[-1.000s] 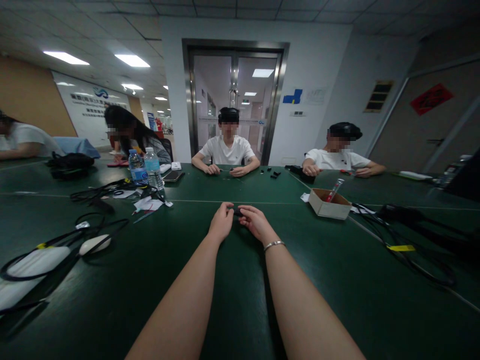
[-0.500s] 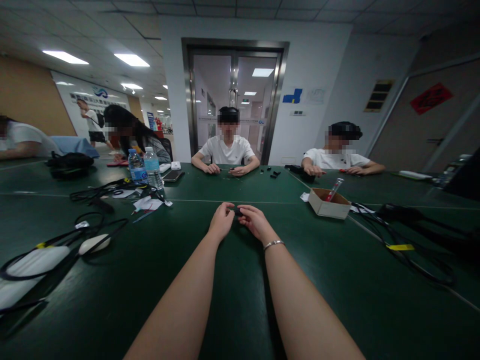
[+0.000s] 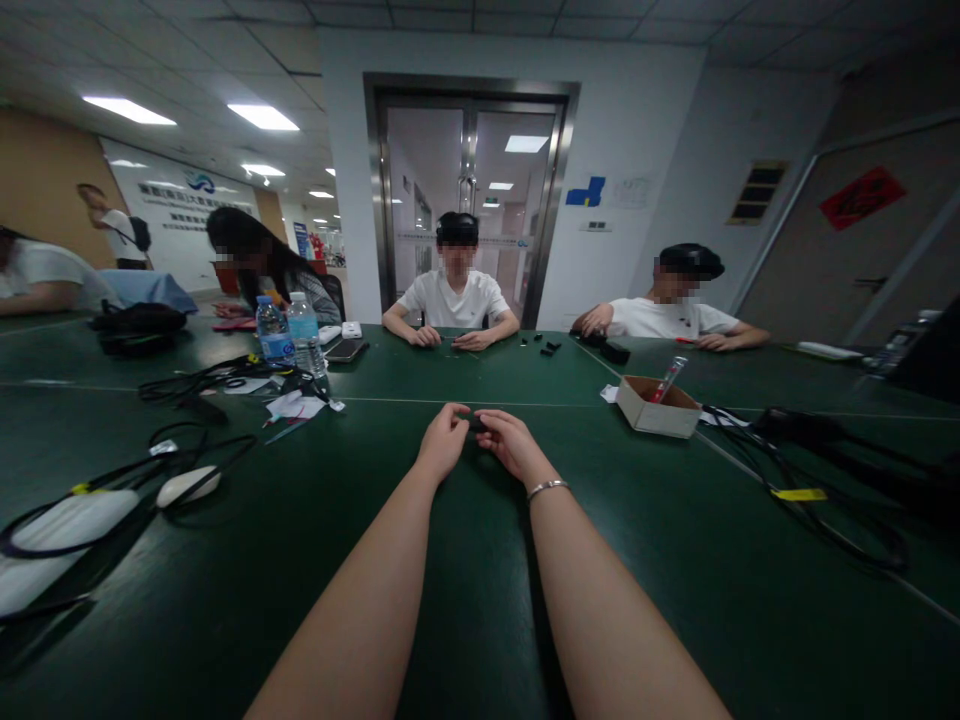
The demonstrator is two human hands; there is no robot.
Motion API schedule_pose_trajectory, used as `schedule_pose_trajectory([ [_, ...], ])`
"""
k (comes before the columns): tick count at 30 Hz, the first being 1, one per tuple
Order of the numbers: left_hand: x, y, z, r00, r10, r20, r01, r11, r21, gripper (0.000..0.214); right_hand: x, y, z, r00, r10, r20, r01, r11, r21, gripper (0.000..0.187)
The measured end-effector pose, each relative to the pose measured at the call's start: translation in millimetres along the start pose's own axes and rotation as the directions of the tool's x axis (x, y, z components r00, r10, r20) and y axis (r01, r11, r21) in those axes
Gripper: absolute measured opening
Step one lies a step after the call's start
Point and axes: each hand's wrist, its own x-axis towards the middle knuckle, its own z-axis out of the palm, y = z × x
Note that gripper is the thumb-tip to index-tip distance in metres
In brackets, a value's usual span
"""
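Note:
Both my arms reach forward over the dark green table (image 3: 480, 560). My left hand (image 3: 442, 440) and my right hand (image 3: 508, 440) meet at the table's middle, fingers curled and pinched together on a small black object (image 3: 474, 424) held between them. Most of that object is hidden by the fingers. A silver bracelet (image 3: 547, 488) sits on my right wrist.
A small cardboard box (image 3: 658, 406) with a red-tipped tool stands to the right. Black cables (image 3: 817, 490) lie at right, more cables and a white mouse (image 3: 187, 486) at left. Two water bottles (image 3: 292, 338) stand back left. Several people sit around the table's far side.
My hands have stayed in place on the small black object. The person at the far right moved a hand leftward; a person in the far left background walked left.

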Motion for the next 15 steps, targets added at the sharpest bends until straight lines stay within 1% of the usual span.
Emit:
schedule_pose_trajectory([
  [3, 0.2, 1.1, -0.2, 1.0, -0.004, -0.022, 0.003, 0.999, -0.038, 0.026, 0.5, 0.5, -0.7, 1.0, -0.004, 0.005, 0.004, 1.0, 0.005, 0.007],
  [11, 4.0, -4.3, 1.3, 0.999, 0.037, -0.029, -0.04, 0.992, -0.12, 0.022, 1.1, -0.4, -0.7, 1.0, -0.004, -0.009, 0.004, 1.0, 0.022, 0.004],
  [14, 1.7, -1.9, 0.0, 1.0, 0.0, -0.014, -0.002, 0.994, -0.108, 0.017, 1.3, -0.1, -0.7, 1.0, -0.002, 0.0, 0.002, 1.0, 0.014, 0.005],
  [15, 0.8, -1.0, -0.4, 1.0, -0.017, -0.001, 0.017, 0.996, -0.089, 0.019, 1.4, 0.1, -0.7, 1.0, 0.003, 0.004, -0.003, 1.0, 0.007, 0.005],
])
